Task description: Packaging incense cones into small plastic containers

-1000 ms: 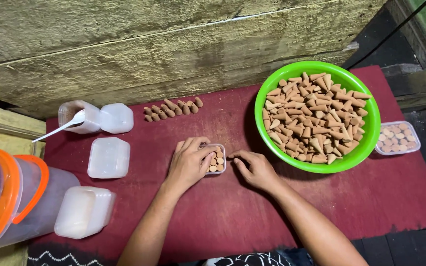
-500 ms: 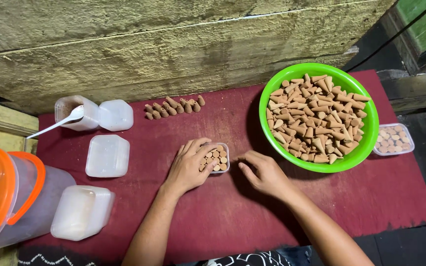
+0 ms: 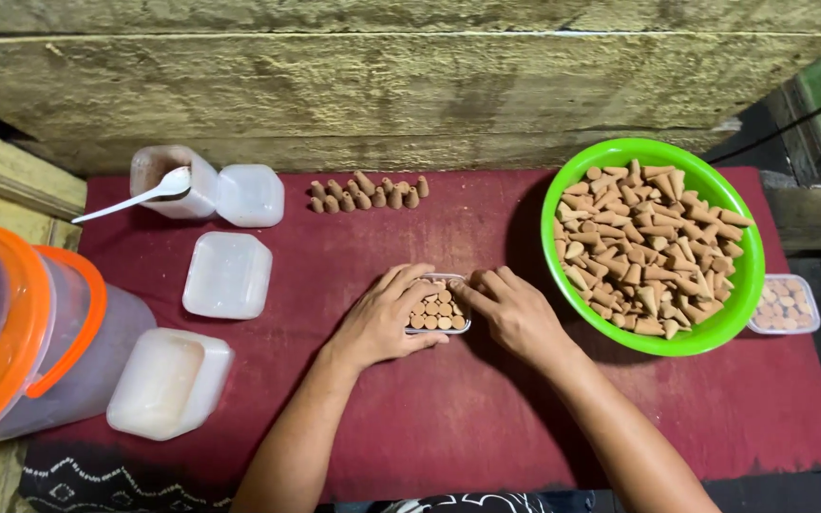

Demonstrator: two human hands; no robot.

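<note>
A small clear plastic box (image 3: 439, 311) packed with several brown incense cones standing base-up sits mid-table on the dark red cloth (image 3: 429, 418). My left hand (image 3: 382, 318) wraps the box's left side, fingers curled on it. My right hand (image 3: 510, 313) touches the box's right edge with its fingertips at the top right corner. A bright green bowl (image 3: 653, 247) heaped with loose cones stands just right of my right hand.
A row of cones (image 3: 365, 194) lies near the wooden wall. At left are a clear container with a white spoon (image 3: 159, 182), its lid (image 3: 249, 195), two more white lidded boxes (image 3: 228, 275) (image 3: 168, 383) and an orange-rimmed bucket (image 3: 21, 332). A filled small box (image 3: 784, 306) sits right of the bowl.
My right hand moved left from the cloth onto the box's right edge. The view shifted, so everything sits further right and lower in frame.
</note>
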